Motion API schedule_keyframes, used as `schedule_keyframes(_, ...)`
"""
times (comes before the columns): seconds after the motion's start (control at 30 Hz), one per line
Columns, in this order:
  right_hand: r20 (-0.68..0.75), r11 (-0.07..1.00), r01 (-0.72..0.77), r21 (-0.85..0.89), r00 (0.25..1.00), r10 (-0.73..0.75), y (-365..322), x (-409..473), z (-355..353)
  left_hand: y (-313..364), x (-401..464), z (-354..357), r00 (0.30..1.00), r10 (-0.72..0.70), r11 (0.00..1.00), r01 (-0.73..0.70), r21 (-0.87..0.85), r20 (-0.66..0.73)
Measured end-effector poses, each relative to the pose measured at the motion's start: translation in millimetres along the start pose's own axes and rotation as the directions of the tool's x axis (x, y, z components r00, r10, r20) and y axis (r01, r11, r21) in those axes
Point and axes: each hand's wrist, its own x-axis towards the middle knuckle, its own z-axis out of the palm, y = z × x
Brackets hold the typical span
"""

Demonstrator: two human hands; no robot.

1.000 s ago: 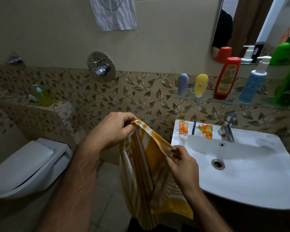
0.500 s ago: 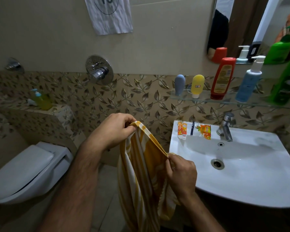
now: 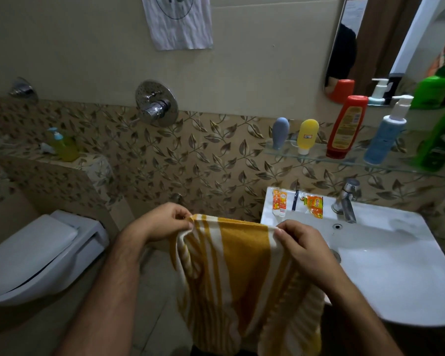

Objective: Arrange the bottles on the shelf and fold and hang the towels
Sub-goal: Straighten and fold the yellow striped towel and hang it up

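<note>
Leaf-patterned wall tiles point(image 3: 216, 155), white toilet point(image 3: 36, 255), sink point(image 3: 396, 265)

You can read "Cola" in red on the orange sachet point(image 3: 314, 206) lying on the sink point(image 3: 396, 253) rim. The sheet point(image 3: 177, 21) on the wall shows part of a circled number, cut off. Bottle labels are too blurred to read.

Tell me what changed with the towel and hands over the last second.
The right hand rose level with the left hand, and the two drew apart, spreading the yellow striped towel flat between them. Both keep pinching its top edge. The bottles on the glass shelf stayed put.
</note>
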Motion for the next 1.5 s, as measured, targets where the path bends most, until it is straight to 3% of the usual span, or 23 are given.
schedule_keyframes(0.07,-0.022,0.993,-0.064,-0.097,0.998,0.062,-4.4,8.7,5.5,-11.6,4.0,17.3,0.997,-0.018,0.999,0.020,-0.035,0.069)
schedule_keyframes(0.1,-0.040,0.990,-0.098,-0.100,0.995,0.095,-4.8,12.1,10.8,-16.0,5.5,28.1,0.999,-0.010,0.996,0.013,-0.090,0.039)
schedule_keyframes(0.17,-0.091,0.980,-0.160,-0.114,0.984,0.150,-3.9,17.4,21.0,-22.9,6.7,50.6,0.980,-0.035,0.968,-0.015,-0.251,-0.193)
schedule_keyframes(0.23,-0.142,0.965,-0.191,-0.179,0.976,0.166,-3.3,20.1,26.8,-26.4,5.5,69.5,0.886,-0.110,0.914,-0.087,-0.395,-0.450)
schedule_keyframes(0.27,-0.156,0.960,-0.184,-0.212,0.976,0.153,-3.5,20.2,28.2,-25.7,3.0,76.8,0.860,-0.131,0.885,-0.123,-0.448,-0.494)
schedule_keyframes(0.37,-0.081,0.956,-0.074,-0.283,0.995,0.053,-11.1,19.1,26.9,-16.3,-5.9,88.5,0.901,0.043,0.870,-0.246,-0.427,-0.431)
schedule_keyframes(0.43,0.037,0.955,0.057,-0.290,0.998,-0.048,-18.2,16.0,25.4,-4.9,-6.5,90.9,0.933,0.207,0.886,-0.306,-0.349,-0.294)
schedule_keyframes(0.53,0.144,0.944,0.193,-0.269,0.977,-0.159,-25.0,12.9,24.1,13.7,-1.2,90.3,0.921,0.374,0.865,-0.389,-0.316,-0.109)
schedule_keyframes(0.63,0.182,0.939,0.240,-0.248,0.963,-0.198,-25.1,11.7,21.1,27.3,0.8,88.0,0.899,0.433,0.844,-0.378,-0.380,0.066)
schedule_keyframes(0.73,0.190,0.943,0.244,-0.227,0.961,-0.203,-21.9,10.8,16.8,33.7,2.7,87.2,0.909,0.396,0.862,-0.318,-0.395,0.131)
schedule_keyframes(0.8,0.176,0.947,0.232,-0.223,0.965,-0.194,-18.0,10.4,16.7,36.4,2.4,88.4,0.924,0.370,0.873,-0.312,-0.375,0.094)
schedule_keyframes(0.97,0.121,0.968,0.126,-0.217,0.988,-0.101,-4.4,8.7,19.8,43.1,-1.3,86.3,0.906,0.366,0.917,-0.390,-0.086,-0.214)
schedule_keyframes(1.13,0.040,0.958,-0.053,-0.281,0.997,0.067,11.1,12.0,28.9,48.8,-8.2,70.5,0.874,0.398,0.915,-0.401,0.048,-0.278)
schedule_keyframes(1.2,-0.010,0.970,-0.109,-0.217,0.994,0.109,16.4,11.5,35.6,49.6,-9.6,62.8,0.866,0.397,0.917,-0.392,0.079,-0.306)
schedule_keyframes(1.4,-0.232,0.968,-0.193,-0.159,0.961,0.153,23.2,9.9,52.8,50.5,-11.4,45.9,0.844,0.404,0.913,-0.399,0.090,-0.353)
schedule_keyframes(1.5,-0.270,0.973,-0.206,-0.102,0.947,0.172,29.7,7.4,56.4,46.2,-10.8,34.7,0.840,0.375,0.923,-0.377,0.075,-0.392)
